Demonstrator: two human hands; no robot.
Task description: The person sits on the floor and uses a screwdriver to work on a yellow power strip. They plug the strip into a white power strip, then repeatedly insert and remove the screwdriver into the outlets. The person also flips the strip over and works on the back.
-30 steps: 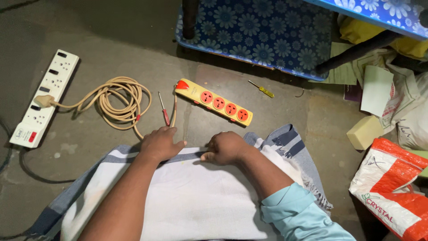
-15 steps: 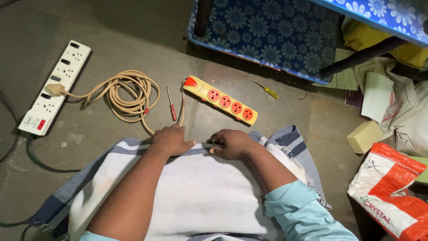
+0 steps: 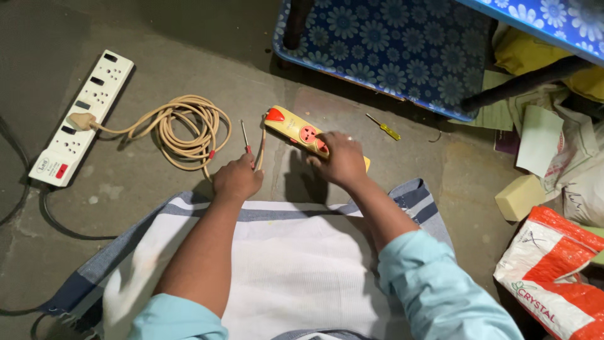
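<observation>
1. The right hand point(image 3: 343, 160) grips the yellow plastic power strip with red sockets point(image 3: 302, 132), fingers curled over it, on the grey concrete floor point(image 3: 390, 170).
2. The left hand point(image 3: 238, 178) closes on the red-handled screwdriver point(image 3: 246, 140), beside the strip.

Yellow power strip point(image 3: 296, 130): glossy smooth plastic. Floor point(image 3: 157, 44): rough matt concrete (stained in patches). White lap cloth point(image 3: 296, 264): soft woven fabric. Coiled cable point(image 3: 185, 129): smooth beige sheathing.

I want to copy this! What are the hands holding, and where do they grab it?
The right hand grips the yellow power strip at its near end. The left hand touches the red-handled screwdriver; its grip is unclear.
</observation>
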